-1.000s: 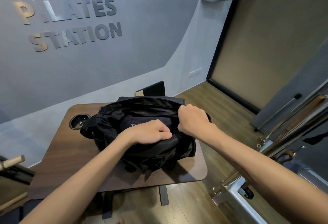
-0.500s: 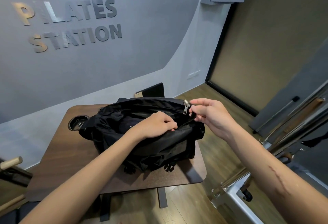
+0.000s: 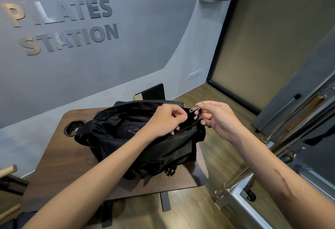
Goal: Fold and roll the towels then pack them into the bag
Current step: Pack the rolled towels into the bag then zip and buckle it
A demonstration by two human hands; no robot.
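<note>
Head view looks down at a black bag (image 3: pixel 145 149) that sits on a brown table (image 3: pixel 54 156) in the middle of the frame. The bag's top is open, and something dark with a thin white mark lies inside; it may be a towel (image 3: pixel 130 129), but it is too dark to tell.

The left hand (image 3: pixel 166 119) comes in from the lower left. Its fingers are curled and pinch the near edge of the bag's opening, close to the right end. The right hand (image 3: pixel 215 118) comes in from the lower right. Its thumb and fingers pinch the cloth at the bag's right end, just beside a small silver zip pull (image 3: pixel 194 110). The zip pull sits between the two hands, a bit above the middle of the frame.

A round hole (image 3: pixel 74 128) is cut in the table, left of the bag. Big letters (image 3: pixel 61 25) are on the grey wall in the upper left. Shiny metal bars (image 3: pixel 290 138) run along the right side, above a wood floor (image 3: pixel 226 156)
</note>
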